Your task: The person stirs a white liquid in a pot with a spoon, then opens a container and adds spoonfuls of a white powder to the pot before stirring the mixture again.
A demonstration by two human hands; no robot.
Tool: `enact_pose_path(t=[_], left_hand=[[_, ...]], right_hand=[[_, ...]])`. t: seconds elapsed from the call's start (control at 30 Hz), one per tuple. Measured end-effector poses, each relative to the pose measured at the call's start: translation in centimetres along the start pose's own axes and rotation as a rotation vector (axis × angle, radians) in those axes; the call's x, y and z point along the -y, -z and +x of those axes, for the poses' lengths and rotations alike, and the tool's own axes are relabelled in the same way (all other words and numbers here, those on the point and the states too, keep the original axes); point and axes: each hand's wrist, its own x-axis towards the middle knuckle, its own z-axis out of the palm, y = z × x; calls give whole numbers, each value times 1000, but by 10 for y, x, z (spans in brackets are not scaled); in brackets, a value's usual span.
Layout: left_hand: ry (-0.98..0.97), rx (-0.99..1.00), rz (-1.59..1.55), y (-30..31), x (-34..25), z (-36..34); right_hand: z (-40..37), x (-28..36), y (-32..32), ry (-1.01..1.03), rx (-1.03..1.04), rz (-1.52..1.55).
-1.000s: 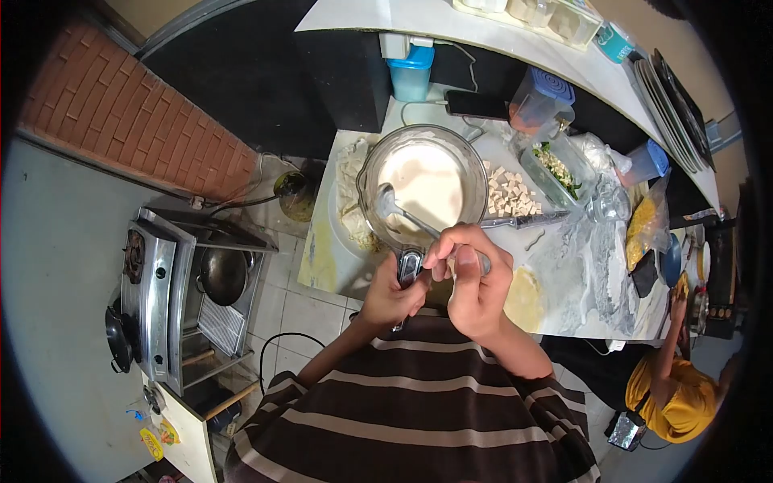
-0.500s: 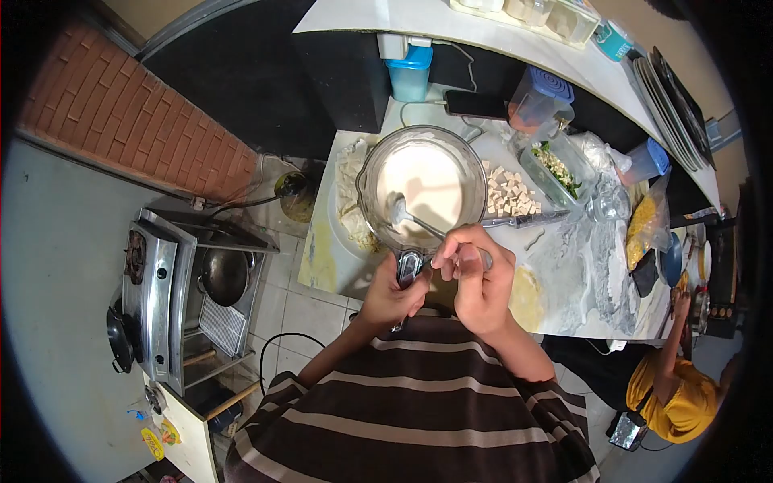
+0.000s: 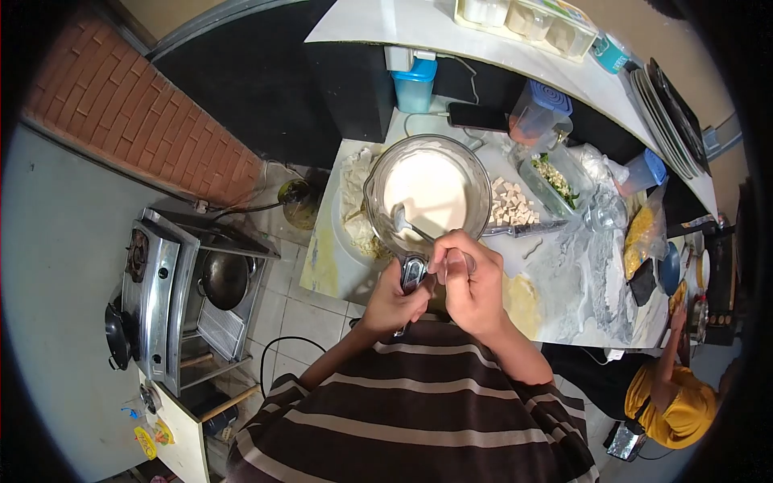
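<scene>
My left hand [image 3: 394, 299] is closed round the handle of a saucepan [image 3: 485, 197], which holds a creamy white liquid [image 3: 427, 185]. In my right hand [image 3: 471, 286] is the handle of a metal spoon [image 3: 413, 229]; its bowl dips into the liquid near the pan's front left. Beneath the pan's left side shows a white plate [image 3: 341, 229] with pale, crumpled pieces on it. Just right of the pan lie small pale cubes [image 3: 513, 203], with a knife [image 3: 527, 229] in front of them.
A clear container [image 3: 555, 177] with chopped greens stands behind the knife. Further right lies a bag of yellow bits [image 3: 642, 233]. A raised shelf [image 3: 386, 22] borders the back. At left stands a gas stove [image 3: 161, 298]; a person in a yellow shirt [image 3: 684, 402] works at far right.
The spoon's bowl has shifted slightly within the liquid. Both hands keep their grips. The whole view has moved a little, so the counter sits slightly lower in the picture.
</scene>
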Motion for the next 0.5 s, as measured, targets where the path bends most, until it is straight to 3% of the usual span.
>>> enact_pose_path(t=[0.13, 0.5], left_hand=[[68, -22, -39, 0, -6, -2], [-22, 39, 16, 2, 4, -4]], right_hand=[[-3, 4, 6, -20, -45, 28], [-4, 3, -13, 236, -80, 31]])
